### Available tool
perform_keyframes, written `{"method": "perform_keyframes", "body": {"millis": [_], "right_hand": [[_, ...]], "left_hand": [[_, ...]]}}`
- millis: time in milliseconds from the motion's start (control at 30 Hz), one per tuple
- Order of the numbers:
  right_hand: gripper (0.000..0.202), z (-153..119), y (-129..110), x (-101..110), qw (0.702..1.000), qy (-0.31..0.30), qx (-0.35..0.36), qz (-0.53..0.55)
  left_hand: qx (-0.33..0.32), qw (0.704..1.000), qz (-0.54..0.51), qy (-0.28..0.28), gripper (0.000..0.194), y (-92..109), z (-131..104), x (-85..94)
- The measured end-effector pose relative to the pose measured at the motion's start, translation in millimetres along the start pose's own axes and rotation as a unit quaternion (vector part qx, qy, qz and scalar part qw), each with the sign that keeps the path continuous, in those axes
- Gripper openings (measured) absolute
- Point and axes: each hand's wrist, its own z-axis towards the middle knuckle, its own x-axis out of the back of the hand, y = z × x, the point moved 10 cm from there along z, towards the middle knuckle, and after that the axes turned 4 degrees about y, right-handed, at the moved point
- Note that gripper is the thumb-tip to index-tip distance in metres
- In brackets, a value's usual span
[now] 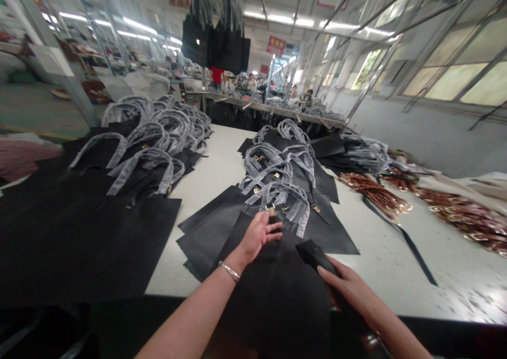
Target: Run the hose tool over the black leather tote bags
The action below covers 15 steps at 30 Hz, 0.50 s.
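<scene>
My left hand (257,237), with a silver bangle at its wrist, reaches over a black tote bag (277,290) lying at the front of the table. Its foremost fingers appear to pinch a gold buckle (271,210) near the bag's top edge, while the other fingers stretch to the right. On the right side of the bag, my right hand (344,280) is closed round a black elongated object (315,254) with a blunt end, whose kind I cannot make out. Plastic-wrapped handles (295,195) rise just beyond my left hand.
More black bags with wrapped handles (138,142) are piled at the left. Brown straps with gold rings (374,192) and a loose black strap (412,248) lie on the white table (447,274) at the right. Bags (216,42) hang ahead; people work far behind.
</scene>
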Motion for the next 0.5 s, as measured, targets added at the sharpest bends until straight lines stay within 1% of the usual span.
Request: {"method": "perform_keyframes", "body": {"millis": [33,67,100,133,167,233,300,400,500], "right_hand": [[0.062,1,-1,-7,1.0,-0.01,-0.001,0.003],[0.062,3,-3,-14,1.0,-0.02,0.001,0.003],[0.061,6,-6,-21,1.0,-0.03,0.007,0.001],[0.059,9,-10,-27,0.999,-0.041,0.014,-0.001],[0.058,12,-15,-33,0.998,-0.052,0.02,-0.002],[0.057,20,-23,-42,0.997,-0.073,0.027,0.0],[0.057,27,-28,-46,0.996,-0.081,0.021,0.001],[0.052,34,-35,-48,0.996,-0.091,0.014,-0.013],[0.043,40,-43,-51,0.993,-0.108,0.007,-0.046]], "left_hand": [[-0.036,0.999,0.029,0.012,0.037,11,2,9.3],[-0.063,0.993,0.095,0.027,0.034,16,0,19.1],[-0.085,0.978,0.185,0.038,0.028,17,-5,27.5],[-0.109,0.952,0.281,0.045,0.022,15,-13,34.0],[-0.135,0.919,0.369,0.047,0.018,12,-23,37.8],[-0.183,0.849,0.494,0.034,0.02,2,-44,38.4],[-0.206,0.799,0.565,0.017,0.028,-11,-61,35.0],[-0.215,0.746,0.63,0.008,0.035,-23,-74,27.7],[-0.222,0.71,0.669,0.007,0.04,-27,-78,20.1]]}}
